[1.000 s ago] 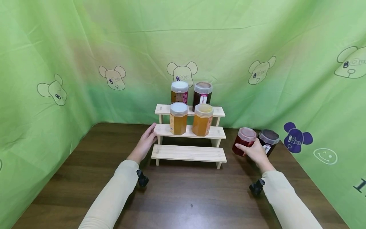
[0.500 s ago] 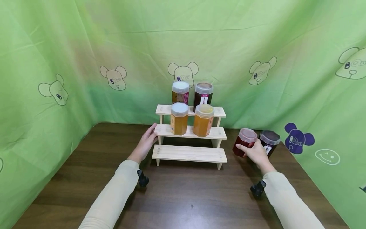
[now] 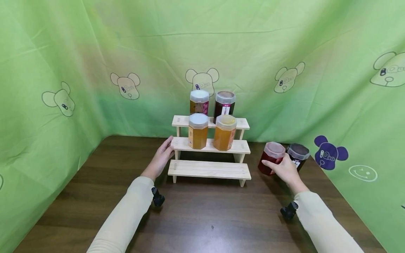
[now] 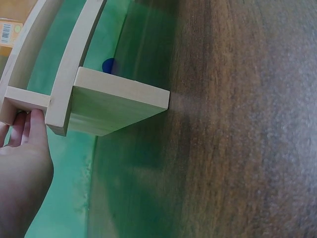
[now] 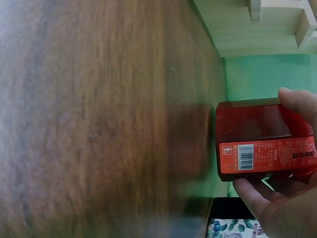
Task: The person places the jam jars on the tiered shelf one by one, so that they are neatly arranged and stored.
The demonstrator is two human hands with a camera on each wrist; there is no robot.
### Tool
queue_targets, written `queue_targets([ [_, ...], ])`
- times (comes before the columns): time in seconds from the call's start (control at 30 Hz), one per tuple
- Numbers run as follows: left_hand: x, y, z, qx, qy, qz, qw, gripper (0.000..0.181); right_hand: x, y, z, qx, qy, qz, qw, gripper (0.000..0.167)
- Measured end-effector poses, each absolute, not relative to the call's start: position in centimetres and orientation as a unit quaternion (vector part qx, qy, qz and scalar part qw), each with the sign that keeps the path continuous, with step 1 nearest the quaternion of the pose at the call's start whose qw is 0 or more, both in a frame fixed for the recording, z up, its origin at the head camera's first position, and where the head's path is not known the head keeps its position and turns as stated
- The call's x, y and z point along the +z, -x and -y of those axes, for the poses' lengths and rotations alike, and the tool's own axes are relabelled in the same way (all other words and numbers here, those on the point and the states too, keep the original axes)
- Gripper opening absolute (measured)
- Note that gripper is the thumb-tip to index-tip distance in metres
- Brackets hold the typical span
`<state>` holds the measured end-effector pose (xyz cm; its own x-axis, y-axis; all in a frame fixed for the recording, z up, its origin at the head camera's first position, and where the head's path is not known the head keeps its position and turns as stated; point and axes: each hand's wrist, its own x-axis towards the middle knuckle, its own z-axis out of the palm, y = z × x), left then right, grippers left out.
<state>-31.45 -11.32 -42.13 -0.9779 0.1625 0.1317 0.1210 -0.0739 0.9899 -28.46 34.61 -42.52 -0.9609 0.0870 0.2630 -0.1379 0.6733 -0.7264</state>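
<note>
A three-tier wooden display stand (image 3: pixel 209 169) stands on the table. My left hand (image 3: pixel 159 160) holds the left end of its middle step, fingertips against the wooden side support (image 4: pixel 27 98) in the left wrist view. On the right, my right hand (image 3: pixel 286 170) grips a dark red jar (image 3: pixel 269 162) with a clear lid, thumb on one side and fingers on the other. A red barcode label (image 5: pixel 267 154) shows on the jar in the right wrist view. Whether its base touches the table, I cannot tell. Right behind that hand is a black-lidded dark jar (image 3: pixel 298 154).
Two amber jars, one white-lidded (image 3: pixel 198 131) and one yellow-lidded (image 3: pixel 225 133), occupy the middle step. On the top step are a brown jar (image 3: pixel 199 102) and a dark jar (image 3: pixel 224 105). A green printed cloth (image 3: pixel 152 52) hangs behind the brown table (image 3: pixel 190 218).
My right hand and the red jar have shifted very slightly toward me and to the right. The left hand keeps its place on the stand.
</note>
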Motion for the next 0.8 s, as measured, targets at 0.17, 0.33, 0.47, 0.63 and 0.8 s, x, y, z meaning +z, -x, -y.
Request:
queue_targets([
  [0.17, -42.2, 31.5, 11.3, 0.724, -0.104, -0.682, 0.016, 0.053, -41.6, 28.1, -34.6, 0.396, -0.010, 0.906, 0.148, 0.071],
  [0.33, -42.0, 31.4, 11.3, 0.723, -0.104, -0.683, 0.013, 0.053, -40.7, 27.5, -34.6, 0.395, -0.005, 0.905, 0.158, 0.082],
  [0.47, -41.9, 31.2, 11.3, 0.719, -0.102, -0.687, 0.015, 0.053, -40.2, 26.9, -34.5, 0.395, -0.001, 0.904, 0.162, 0.084],
  [0.63, -41.9, 31.2, 11.3, 0.720, -0.099, -0.686, 0.013, 0.053, -39.4, 26.2, -34.3, 0.407, 0.006, 0.897, 0.174, 0.084],
  [0.8, -41.9, 31.1, 11.3, 0.719, -0.100, -0.688, 0.013, 0.053, -38.5, 25.7, -33.9, 0.417, 0.006, 0.889, 0.188, 0.082],
])
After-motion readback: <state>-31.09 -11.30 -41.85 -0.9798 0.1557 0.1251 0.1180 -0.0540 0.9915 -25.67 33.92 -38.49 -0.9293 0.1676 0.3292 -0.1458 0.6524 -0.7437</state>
